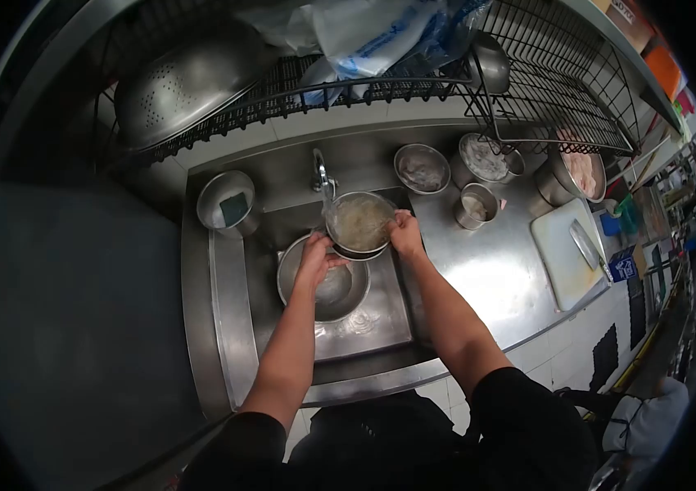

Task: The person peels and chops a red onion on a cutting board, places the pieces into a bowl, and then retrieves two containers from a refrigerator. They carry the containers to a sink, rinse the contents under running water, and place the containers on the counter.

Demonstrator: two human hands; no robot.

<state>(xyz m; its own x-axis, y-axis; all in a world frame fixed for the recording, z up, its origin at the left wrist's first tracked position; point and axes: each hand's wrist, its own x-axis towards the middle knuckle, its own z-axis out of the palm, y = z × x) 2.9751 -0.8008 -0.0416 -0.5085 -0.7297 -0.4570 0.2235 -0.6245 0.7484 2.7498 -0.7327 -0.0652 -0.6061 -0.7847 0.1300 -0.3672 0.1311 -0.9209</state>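
A round metal bowl (361, 223) with cloudy, pale contents is held up beneath the faucet (321, 173). Water appears to run into its left side. My right hand (404, 234) grips the bowl's right rim, with the fingers closed on the edge. On the lower left side, my left hand (317, 259) holds the same bowl, some of its fingers reaching under it. Below, a wider metal bowl (289, 282) stands in the sink (385, 323), partly hidden by my left hand and the held bowl.
Left of the faucet is a metal container (215, 195) with a dark green pad. On the right counter stand several metal containers, including a small pot (474, 209), and a white cutting board (557, 254) bearing a knife (585, 244). A black wire rack (307, 94) hangs above the sink.
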